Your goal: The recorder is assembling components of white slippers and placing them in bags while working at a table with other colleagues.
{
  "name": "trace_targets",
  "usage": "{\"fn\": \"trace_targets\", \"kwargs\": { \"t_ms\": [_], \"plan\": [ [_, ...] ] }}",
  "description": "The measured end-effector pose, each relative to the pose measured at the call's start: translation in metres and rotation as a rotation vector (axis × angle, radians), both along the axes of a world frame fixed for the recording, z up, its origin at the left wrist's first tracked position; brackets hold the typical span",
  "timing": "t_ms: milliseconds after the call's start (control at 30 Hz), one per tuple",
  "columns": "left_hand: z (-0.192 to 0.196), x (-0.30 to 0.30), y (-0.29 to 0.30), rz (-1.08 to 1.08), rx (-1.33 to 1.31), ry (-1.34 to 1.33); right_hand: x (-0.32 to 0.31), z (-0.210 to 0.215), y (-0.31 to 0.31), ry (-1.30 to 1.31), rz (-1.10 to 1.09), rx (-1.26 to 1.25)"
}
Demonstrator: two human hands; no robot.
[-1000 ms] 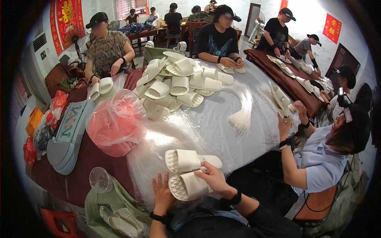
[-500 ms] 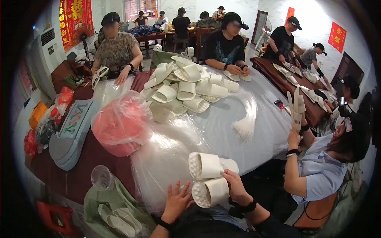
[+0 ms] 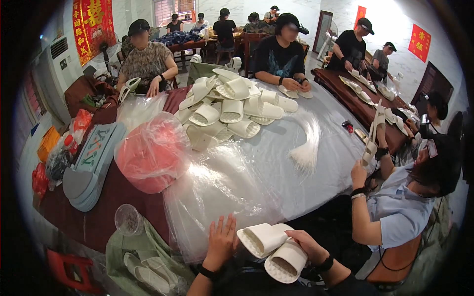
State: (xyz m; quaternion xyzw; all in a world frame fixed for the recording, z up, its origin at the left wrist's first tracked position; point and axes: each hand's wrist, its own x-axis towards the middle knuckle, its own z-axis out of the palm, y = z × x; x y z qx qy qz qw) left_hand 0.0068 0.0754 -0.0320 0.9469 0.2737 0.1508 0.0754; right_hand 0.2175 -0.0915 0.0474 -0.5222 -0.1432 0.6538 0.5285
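The right hand (image 3: 307, 246) gripped a pair of cream slippers (image 3: 269, 238) by their far ends, while the left hand (image 3: 222, 242) held nothing, its fingers spread over a stack of clear plastic bags (image 3: 207, 185); whether the palm pressed on them or hovered was hard to tell. The pair lay at the near edge of the surface (image 3: 335, 158), to the left hand's right. The upper slipper's long axis ran leftward from the right hand, its quilted end nearest the left hand; the lower slipper (image 3: 291, 260) slanted more toward the body. Beyond the bags sat a slipper pile (image 3: 232, 111), with a red bundle in plastic (image 3: 153, 155) to its left and white ties (image 3: 306, 148) to its right.
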Motion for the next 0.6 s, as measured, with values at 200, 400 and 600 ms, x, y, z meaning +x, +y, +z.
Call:
{"fn": "trace_targets", "kwargs": {
  "t_ms": [200,400,600],
  "plan": [
    [-0.007,0.005,0.007,0.019,0.046,-0.122,0.001,-0.010,-0.005,-0.002,-0.070,-0.068],
    [-0.026,0.000,0.016,0.053,-0.083,-0.153,-0.014,-0.010,-0.002,-0.127,0.048,-0.206],
    [-0.007,0.002,0.010,0.007,-0.065,-0.331,-0.019,-0.011,0.002,-0.115,-0.026,-0.182]
  ]
}}
